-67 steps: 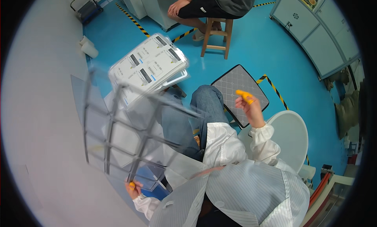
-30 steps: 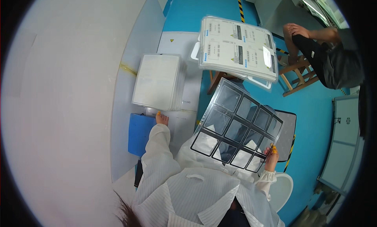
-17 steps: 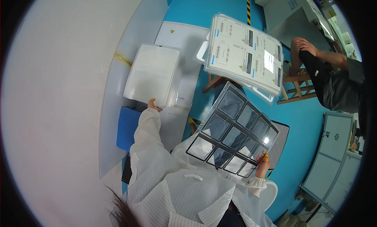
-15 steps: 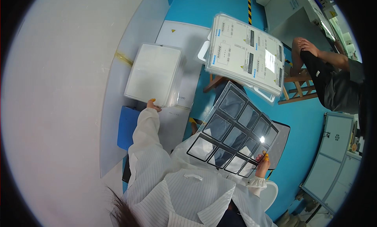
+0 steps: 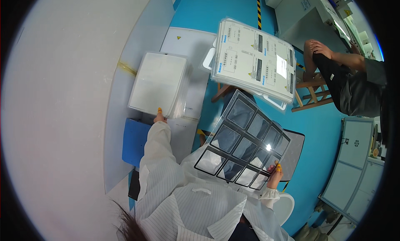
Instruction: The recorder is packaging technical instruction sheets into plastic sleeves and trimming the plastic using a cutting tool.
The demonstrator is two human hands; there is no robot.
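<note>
Head camera, looking down on a person in a white striped lab coat. Their right hand (image 5: 273,174), fingertips capped in orange, pinches the near right corner of a clear, thin plastic tray with black-framed square pockets (image 5: 243,147). The tray slopes up and away from those fingers, held over the person's lap and a grey mat (image 5: 293,151) on the blue floor.

Their left hand (image 5: 159,116) reaches forward, fingertips touching the near edge of a stack of frosted white plastic trays (image 5: 158,90) on a white bench — whether the fingers grip that edge or only rest on it cannot be told.

Beyond the right fingers, further away, lies a stack of clear bags holding white printed sheets (image 5: 253,62). A blue block (image 5: 135,143) sits just beside the left forearm. Another person sits on a wooden stool (image 5: 312,93), far to the right.

The pocketed tray looks light and flexible, likely to bow or twist when held by one corner, and its glossy surface may be slippery — a second hold on the opposite edge would probably steady it.
</note>
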